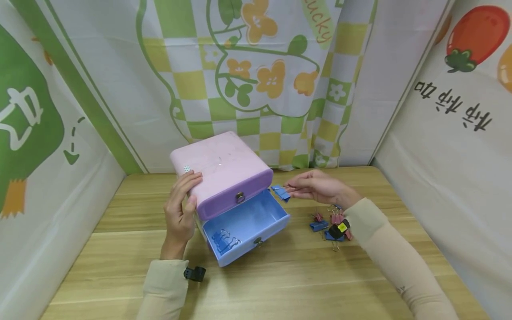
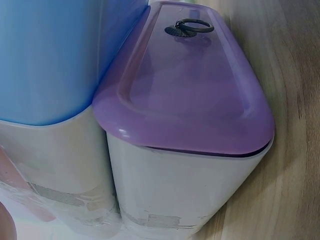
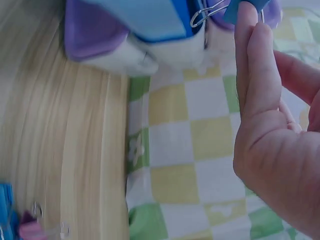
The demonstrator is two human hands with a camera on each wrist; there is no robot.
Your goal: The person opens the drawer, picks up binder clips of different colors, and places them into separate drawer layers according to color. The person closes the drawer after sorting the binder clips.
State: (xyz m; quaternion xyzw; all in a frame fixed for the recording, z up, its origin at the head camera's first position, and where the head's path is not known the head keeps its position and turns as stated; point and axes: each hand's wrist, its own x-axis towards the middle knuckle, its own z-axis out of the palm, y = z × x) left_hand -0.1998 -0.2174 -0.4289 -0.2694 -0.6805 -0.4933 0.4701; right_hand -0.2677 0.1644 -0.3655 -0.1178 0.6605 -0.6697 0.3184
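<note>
On the far middle part of the wooden table (image 1: 260, 293) stands a drawer unit (image 1: 224, 162), its blue drawer (image 1: 248, 214) pulled out towards the near side. Left hand (image 1: 180, 211): relaxed, fingers laid over the left edge of the pink top, gripping nothing small. Right hand (image 1: 316, 186): thumb and fingers closed in a pinch on a blue binder clip (image 1: 281, 193), held just beyond the right end of the blue drawer.

Progress, as judged: partial. Several blue clips (image 1: 225, 241) lie in the left near corner of the drawer; the held clip is not yet in. Outstanding on the table to the right: loose clips (image 1: 336, 218), both blue and pink. Whether the pink ones belong in this drawer cannot be determined.

Limitations: clips overlap in both groups, preventing a count. The right wrist camera (image 1: 339, 228) covers part of the loose group. The right wrist view cuts off the held clip at its upper edge. A lower purple drawer (image 2: 190, 95), pushed in, shows clearly only from the left wrist; its contents are hidden.
</note>
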